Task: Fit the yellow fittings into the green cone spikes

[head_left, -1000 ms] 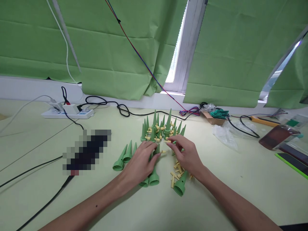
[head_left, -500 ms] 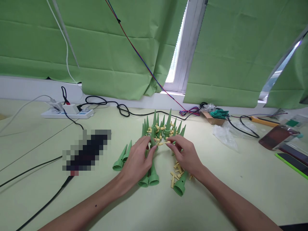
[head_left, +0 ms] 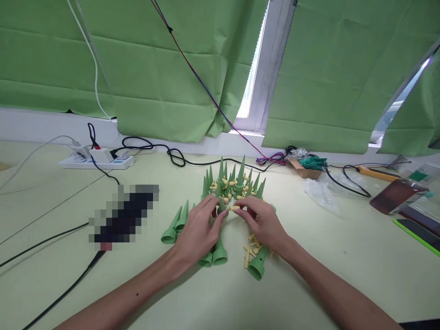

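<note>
R hand [head_left: 266,221] has come slightly toward L hand [head_left: 201,225] since prev frame. R nearly closed, fingertips pinching yellow pc [head_left: 233,208] btwn hands. L partly curled, thumb & fingers on green cone [head_left: 222,206], just beside pc. Loose yellow pcs [head_left: 246,257] nr R wrist; upright cones [head_left: 239,176] beyond both; pwr strip [head_left: 120,162] far L.

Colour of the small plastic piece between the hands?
The small plastic piece is pale yellow, clearest in head view.
</note>
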{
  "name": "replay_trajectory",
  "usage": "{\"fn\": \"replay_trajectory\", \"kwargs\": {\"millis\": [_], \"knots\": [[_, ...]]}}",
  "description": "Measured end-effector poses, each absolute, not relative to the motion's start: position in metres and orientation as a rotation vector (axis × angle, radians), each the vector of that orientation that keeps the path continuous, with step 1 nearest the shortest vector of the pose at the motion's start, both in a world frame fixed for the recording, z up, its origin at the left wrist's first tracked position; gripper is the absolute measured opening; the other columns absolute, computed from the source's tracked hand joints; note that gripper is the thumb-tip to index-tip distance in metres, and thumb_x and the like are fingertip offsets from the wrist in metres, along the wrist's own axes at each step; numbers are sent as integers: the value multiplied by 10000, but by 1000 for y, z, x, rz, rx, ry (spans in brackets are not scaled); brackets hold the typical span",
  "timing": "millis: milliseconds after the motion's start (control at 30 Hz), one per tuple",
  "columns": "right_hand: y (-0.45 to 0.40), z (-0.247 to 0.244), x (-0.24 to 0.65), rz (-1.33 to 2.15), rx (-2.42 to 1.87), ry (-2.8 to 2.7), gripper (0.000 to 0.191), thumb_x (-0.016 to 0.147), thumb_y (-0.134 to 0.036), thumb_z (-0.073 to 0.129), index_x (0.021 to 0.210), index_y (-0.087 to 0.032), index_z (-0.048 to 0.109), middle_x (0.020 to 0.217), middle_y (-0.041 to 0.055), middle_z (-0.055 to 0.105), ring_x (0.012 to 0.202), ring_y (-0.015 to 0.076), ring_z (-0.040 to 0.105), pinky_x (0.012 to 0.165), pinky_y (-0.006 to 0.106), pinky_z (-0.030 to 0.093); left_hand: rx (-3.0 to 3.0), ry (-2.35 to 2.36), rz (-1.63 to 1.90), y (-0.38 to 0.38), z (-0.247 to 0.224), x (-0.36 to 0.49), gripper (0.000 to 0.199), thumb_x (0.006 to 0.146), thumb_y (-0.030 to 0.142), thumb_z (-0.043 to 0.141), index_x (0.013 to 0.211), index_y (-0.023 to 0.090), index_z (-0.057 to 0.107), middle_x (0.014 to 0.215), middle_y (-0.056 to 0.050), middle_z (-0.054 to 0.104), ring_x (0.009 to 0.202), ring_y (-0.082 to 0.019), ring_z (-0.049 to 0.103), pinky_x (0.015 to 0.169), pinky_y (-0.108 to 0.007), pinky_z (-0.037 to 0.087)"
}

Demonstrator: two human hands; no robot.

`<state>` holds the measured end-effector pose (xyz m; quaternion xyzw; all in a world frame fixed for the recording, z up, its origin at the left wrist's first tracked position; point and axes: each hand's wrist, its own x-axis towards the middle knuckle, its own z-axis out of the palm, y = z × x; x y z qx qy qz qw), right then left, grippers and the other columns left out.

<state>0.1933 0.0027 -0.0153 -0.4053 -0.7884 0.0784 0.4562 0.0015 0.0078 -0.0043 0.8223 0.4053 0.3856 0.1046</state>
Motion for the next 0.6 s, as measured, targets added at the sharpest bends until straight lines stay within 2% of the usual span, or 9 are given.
{"fn": "replay_trajectory", "kwargs": {"millis": [167, 367, 600], "knots": [[2, -17, 193, 196, -973, -1954, 89, 949, -207, 568, 954, -180, 653, 834, 43, 666, 660, 149, 571, 613, 262, 460, 2403, 1135, 1101, 6, -3, 2, 92, 950, 199, 477, 915, 187, 561, 805, -2, 534, 667, -140, 502, 616, -264, 408], [2, -18, 193, 221, -966, -1946, 78, 938, -192, 580, 952, -177, 655, 826, 41, 669, 642, 144, 554, 593, 253, 440, 2348, 1145, 1099, 7, -6, 2, 92, 941, 213, 500, 954, 191, 588, 737, 9, 561, 629, -140, 517, 584, -257, 407], [1, -17, 192, 282, -974, -1927, 64, 922, -175, 601, 938, -176, 663, 783, 17, 652, 601, 125, 512, 578, 246, 422, 2281, 1036, 1127, 7, -9, 0, 126, 925, 181, 528, 1026, 217, 593, 903, 6, 623, 636, -105, 550, 608, -233, 446]]}}
